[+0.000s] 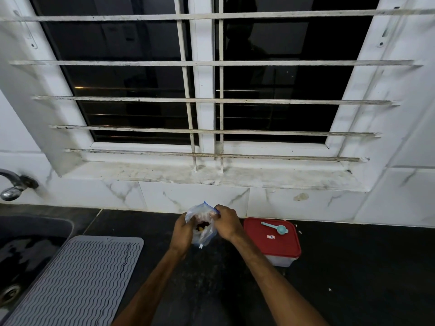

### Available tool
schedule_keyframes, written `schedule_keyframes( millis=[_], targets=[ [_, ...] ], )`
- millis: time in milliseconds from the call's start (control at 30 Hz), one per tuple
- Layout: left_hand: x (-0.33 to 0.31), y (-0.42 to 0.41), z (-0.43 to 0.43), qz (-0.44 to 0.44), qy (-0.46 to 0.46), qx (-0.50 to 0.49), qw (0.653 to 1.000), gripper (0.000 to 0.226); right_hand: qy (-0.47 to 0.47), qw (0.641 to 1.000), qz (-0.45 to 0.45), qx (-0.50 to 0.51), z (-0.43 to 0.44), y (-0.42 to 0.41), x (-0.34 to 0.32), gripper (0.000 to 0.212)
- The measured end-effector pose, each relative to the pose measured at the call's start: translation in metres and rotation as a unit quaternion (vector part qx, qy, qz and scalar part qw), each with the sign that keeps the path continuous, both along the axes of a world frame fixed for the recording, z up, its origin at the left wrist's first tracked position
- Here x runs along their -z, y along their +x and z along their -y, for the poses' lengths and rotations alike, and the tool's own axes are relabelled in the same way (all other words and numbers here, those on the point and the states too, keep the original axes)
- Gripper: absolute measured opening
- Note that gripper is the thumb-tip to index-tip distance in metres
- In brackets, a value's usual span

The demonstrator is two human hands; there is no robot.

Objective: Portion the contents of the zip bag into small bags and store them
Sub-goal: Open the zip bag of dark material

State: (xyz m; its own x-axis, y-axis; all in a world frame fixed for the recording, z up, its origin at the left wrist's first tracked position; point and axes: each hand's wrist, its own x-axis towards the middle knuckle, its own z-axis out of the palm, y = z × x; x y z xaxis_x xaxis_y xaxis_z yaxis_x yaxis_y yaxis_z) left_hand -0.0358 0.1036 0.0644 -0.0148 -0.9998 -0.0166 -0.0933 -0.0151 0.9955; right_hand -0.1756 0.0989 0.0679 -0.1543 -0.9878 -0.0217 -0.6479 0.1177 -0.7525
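A clear zip bag [203, 216] with a blue zip edge stands on the black counter, held upright between both hands. My left hand [182, 232] grips its left side and my right hand [226, 222] pinches its top right edge. The bag's mouth is spread apart, and dark and yellowish pieces show inside. A white tag hangs at its bottom. No small bags are in view.
A clear box with a red lid [273, 241] sits just right of the hands, with a light blue scoop [276, 227] lying on it. A grey ribbed mat [77, 278] lies at the left beside a dark sink [26, 245] and tap [14, 184]. A barred window fills the wall behind.
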Motion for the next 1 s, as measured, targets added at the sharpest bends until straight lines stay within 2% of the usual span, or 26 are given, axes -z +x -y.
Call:
schedule_keyframes(
  millis=[133,233,333,400,467,500,567,633,667,733,800,900,933,1000],
  targets=[
    [0.01,0.003,0.005,0.004,0.029,0.021,0.999,0.015,0.012,0.998,0.053,-0.016,0.0,-0.004,0.001,0.014],
    [0.016,0.002,0.01,0.017,0.027,-0.026,0.999,0.019,0.055,0.995,0.061,-0.062,-0.002,-0.002,0.007,0.028],
    [0.018,-0.001,0.013,-0.005,0.041,-0.069,0.997,0.017,0.057,0.997,0.045,-0.032,0.0,-0.002,0.014,0.02],
    [0.021,0.0,0.011,-0.035,0.059,-0.085,0.994,0.014,0.085,0.995,0.051,0.004,0.001,-0.002,0.013,0.03],
    [0.029,0.004,0.009,-0.063,0.067,-0.086,0.992,0.025,0.15,0.983,0.101,0.042,0.0,-0.001,0.014,0.048],
    [0.038,0.006,0.008,-0.076,0.071,-0.091,0.99,0.041,0.19,0.968,0.152,0.054,-0.002,0.001,0.014,0.052],
    [0.068,0.01,0.012,-0.095,0.107,-0.093,0.985,0.071,0.245,0.94,0.231,0.046,-0.007,0.006,0.017,0.044],
    [0.1,0.013,0.014,-0.101,0.133,-0.093,0.981,0.082,0.223,0.95,0.216,0.04,-0.01,0.011,0.028,0.014],
    [0.097,0.013,0.007,-0.093,0.146,-0.087,0.981,0.085,0.195,0.962,0.187,0.051,-0.011,0.012,0.033,0.008],
    [0.088,0.013,-0.006,-0.065,0.153,-0.071,0.984,0.08,0.167,0.973,0.138,0.075,-0.01,0.011,0.047,0.022],
    [0.085,0.013,-0.017,-0.048,0.148,-0.06,0.986,0.058,0.198,0.967,0.143,0.076,-0.009,0.014,0.057,0.017],
    [0.095,0.01,-0.025,-0.049,0.159,-0.075,0.983,0.038,0.277,0.939,0.176,0.103,-0.012,0.021,0.067,0.048],
    [0.099,0.009,-0.027,-0.05,0.167,-0.091,0.98,0.035,0.274,0.941,0.166,0.11,-0.013,0.024,0.072,0.066],
    [0.11,0.007,-0.026,-0.08,0.173,-0.126,0.974,0.034,0.239,0.96,0.085,0.121,-0.017,0.028,0.08,0.095]
  ],
)
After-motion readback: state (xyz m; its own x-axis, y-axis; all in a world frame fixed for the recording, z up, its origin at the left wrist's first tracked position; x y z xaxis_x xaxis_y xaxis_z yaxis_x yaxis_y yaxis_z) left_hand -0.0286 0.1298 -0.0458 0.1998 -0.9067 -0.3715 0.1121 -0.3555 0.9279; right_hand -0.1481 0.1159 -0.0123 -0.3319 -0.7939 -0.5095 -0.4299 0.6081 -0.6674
